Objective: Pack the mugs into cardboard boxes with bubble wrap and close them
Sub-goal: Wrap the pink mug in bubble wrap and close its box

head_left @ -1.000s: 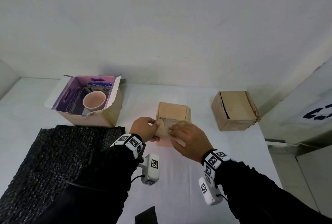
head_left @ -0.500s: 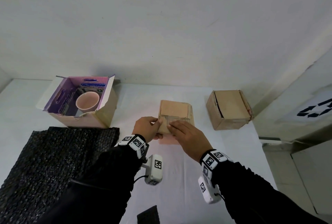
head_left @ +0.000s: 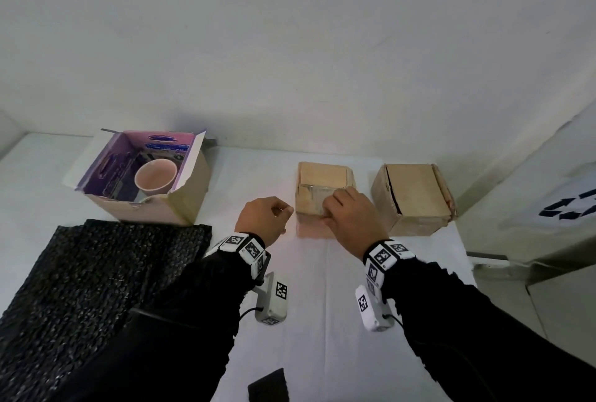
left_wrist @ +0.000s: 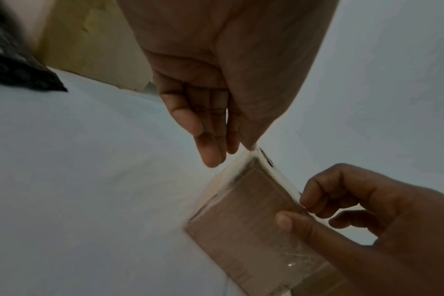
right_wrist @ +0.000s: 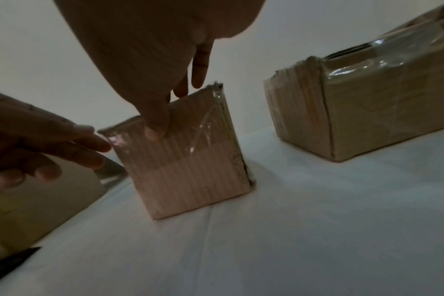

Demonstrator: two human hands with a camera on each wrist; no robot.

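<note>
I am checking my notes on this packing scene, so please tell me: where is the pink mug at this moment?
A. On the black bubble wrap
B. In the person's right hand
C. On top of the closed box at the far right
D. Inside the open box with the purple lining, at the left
D: the pink mug stands inside the open box at the left; neither hand holds it.

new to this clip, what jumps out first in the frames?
The right hand grips the near top edge of the small cardboard box at the table's middle, while the left hand hovers just beside it, holding nothing. Far left, a pink mug sits in an open purple-lined box. A taped box stands at the right, and black bubble wrap lies near left.
</note>
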